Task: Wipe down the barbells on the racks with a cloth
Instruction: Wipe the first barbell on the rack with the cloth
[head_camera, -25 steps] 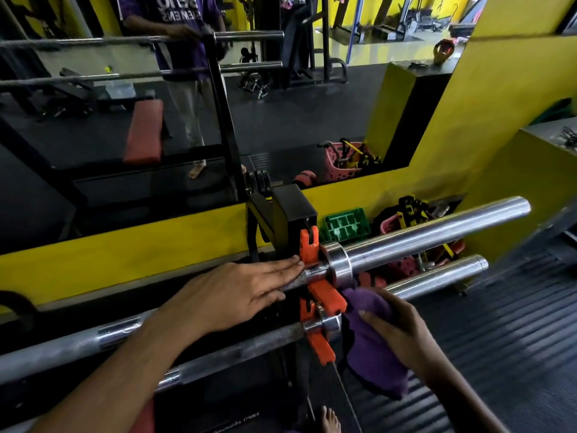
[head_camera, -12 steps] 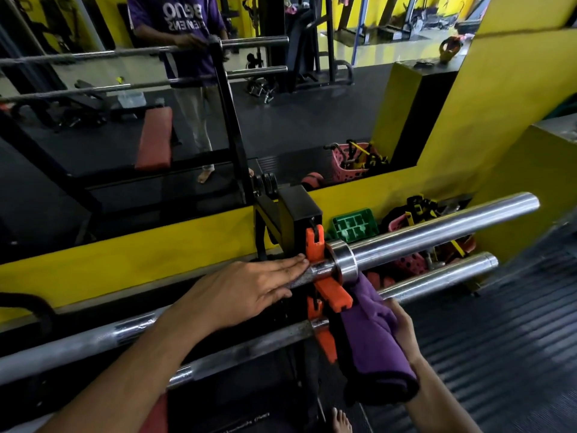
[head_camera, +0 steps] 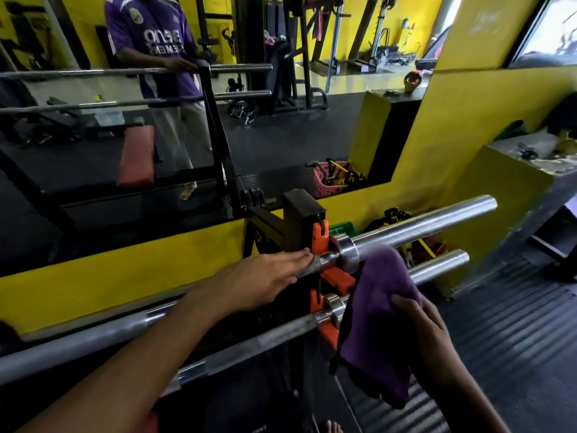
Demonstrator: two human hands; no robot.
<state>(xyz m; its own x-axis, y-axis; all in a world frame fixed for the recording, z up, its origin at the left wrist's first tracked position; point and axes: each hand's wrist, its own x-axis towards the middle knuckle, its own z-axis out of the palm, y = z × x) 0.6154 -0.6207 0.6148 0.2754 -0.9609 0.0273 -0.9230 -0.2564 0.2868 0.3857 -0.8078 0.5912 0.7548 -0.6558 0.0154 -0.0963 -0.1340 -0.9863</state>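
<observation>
Left hand [head_camera: 262,281] lies flat, fingers straight, steadying the upper barbell [head_camera: 421,228] at the orange rack hook [head_camera: 321,237]. Right hand [head_camera: 421,326] grips the purple cloth [head_camera: 379,310], lifted against that bar's collar. Next, probably: wrap the sleeve and sweep outward.

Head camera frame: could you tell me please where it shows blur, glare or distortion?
In the head view, the purple cloth is motion-blurred along its top edge; the upper barbell carries bright highlights along its sleeve and bows from wide-angle distortion; the left hand on the bar is fairly sharp; the floor under the rack is dark.
</observation>
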